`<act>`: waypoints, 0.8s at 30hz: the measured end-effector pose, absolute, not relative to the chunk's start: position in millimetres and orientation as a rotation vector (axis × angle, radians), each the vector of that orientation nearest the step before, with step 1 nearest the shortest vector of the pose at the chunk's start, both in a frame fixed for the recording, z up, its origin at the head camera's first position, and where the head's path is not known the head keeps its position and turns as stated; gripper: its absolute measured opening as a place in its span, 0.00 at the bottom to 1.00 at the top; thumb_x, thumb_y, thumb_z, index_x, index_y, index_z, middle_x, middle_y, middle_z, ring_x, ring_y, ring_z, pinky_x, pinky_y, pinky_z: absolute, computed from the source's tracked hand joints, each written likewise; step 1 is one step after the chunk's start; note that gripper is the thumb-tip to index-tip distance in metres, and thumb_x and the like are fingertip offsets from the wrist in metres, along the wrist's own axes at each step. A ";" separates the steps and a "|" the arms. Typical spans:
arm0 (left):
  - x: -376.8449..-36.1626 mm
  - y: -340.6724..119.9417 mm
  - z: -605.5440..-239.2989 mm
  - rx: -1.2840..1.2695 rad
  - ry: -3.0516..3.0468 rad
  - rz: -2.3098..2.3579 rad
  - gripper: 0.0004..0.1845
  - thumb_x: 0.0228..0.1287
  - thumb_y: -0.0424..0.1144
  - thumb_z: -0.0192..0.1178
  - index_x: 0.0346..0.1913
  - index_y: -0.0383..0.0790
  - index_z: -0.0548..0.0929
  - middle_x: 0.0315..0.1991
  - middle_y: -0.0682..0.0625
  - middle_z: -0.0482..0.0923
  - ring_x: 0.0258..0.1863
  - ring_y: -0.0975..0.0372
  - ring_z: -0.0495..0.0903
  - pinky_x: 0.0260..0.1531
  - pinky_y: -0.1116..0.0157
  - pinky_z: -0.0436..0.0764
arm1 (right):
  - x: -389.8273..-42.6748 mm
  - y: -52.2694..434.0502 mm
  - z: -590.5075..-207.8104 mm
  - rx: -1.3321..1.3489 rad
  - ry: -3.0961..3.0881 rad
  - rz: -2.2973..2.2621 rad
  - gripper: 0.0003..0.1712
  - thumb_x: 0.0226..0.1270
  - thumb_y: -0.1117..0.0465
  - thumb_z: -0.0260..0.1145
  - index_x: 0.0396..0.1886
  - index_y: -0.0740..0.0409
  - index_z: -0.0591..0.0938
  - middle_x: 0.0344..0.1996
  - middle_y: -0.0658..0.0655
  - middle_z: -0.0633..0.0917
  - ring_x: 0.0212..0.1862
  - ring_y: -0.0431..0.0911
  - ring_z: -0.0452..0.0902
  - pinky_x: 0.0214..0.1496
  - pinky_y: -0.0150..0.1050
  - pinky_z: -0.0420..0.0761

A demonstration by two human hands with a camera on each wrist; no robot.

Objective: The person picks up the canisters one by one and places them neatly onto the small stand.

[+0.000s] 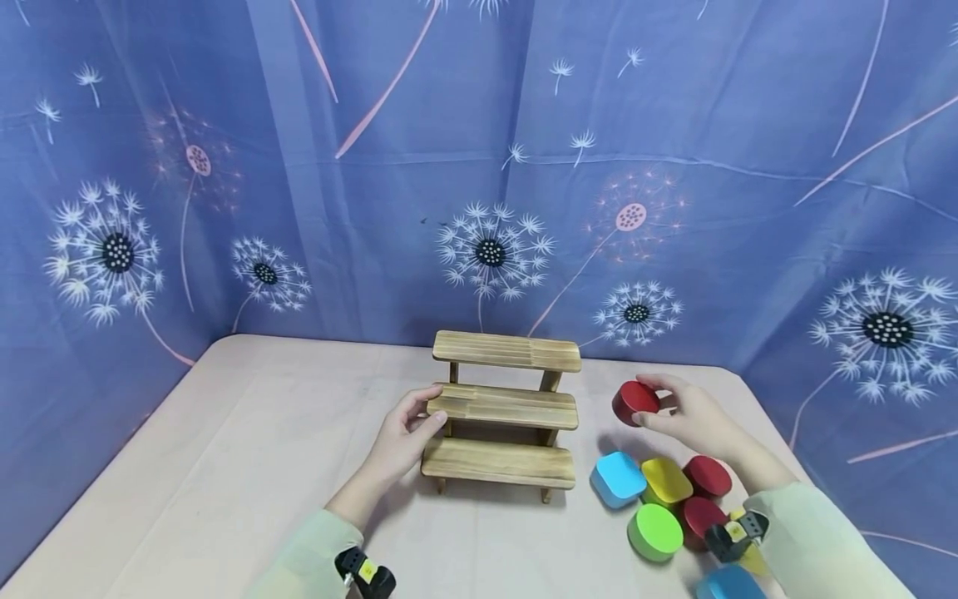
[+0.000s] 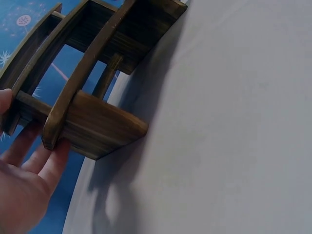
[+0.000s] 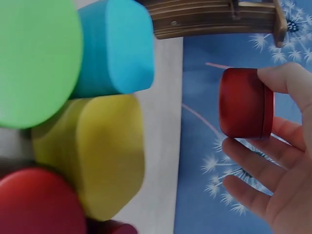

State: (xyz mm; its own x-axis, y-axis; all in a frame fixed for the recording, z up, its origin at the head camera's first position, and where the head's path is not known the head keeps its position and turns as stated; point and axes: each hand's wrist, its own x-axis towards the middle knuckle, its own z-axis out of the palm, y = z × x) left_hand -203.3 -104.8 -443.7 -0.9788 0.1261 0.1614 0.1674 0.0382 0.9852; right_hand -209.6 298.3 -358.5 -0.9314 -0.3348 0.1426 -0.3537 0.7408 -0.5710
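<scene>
A three-tier wooden step rack stands near the back of the table. My left hand grips the left end of its middle shelf; in the left wrist view, the fingers lie against the side of the rack. To the right of the rack, my right hand holds a round red tin raised above the table, between thumb and fingers. The right wrist view shows this tin with a lid seam near one end, thumb on its edge.
Below my right hand cluster a light-blue tin, a yellow tin, a green tin and two red tins. Another blue tin sits at the front edge of view. A blue dandelion-print curtain hangs behind the pale table.
</scene>
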 end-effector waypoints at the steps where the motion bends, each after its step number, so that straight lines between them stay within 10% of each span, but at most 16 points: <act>1: -203.6 -105.2 -444.4 -0.326 -2.238 -2.132 0.22 0.64 0.34 0.59 0.61 0.40 0.72 0.60 0.39 0.73 0.39 0.66 0.80 0.41 0.72 0.78 | -209.8 296.8 -356.2 0.583 -2.888 0.963 0.35 0.58 0.58 0.70 0.61 0.71 0.70 0.52 0.69 0.79 0.43 0.53 0.81 0.40 0.31 0.81; 24: -197.8 -100.0 -440.4 -0.301 -2.257 -2.029 0.22 0.63 0.35 0.61 0.60 0.40 0.74 0.57 0.39 0.77 0.37 0.68 0.80 0.40 0.73 0.79 | -210.0 281.6 -333.4 0.534 -2.838 1.041 0.33 0.60 0.58 0.68 0.62 0.67 0.70 0.49 0.65 0.81 0.40 0.49 0.81 0.36 0.31 0.81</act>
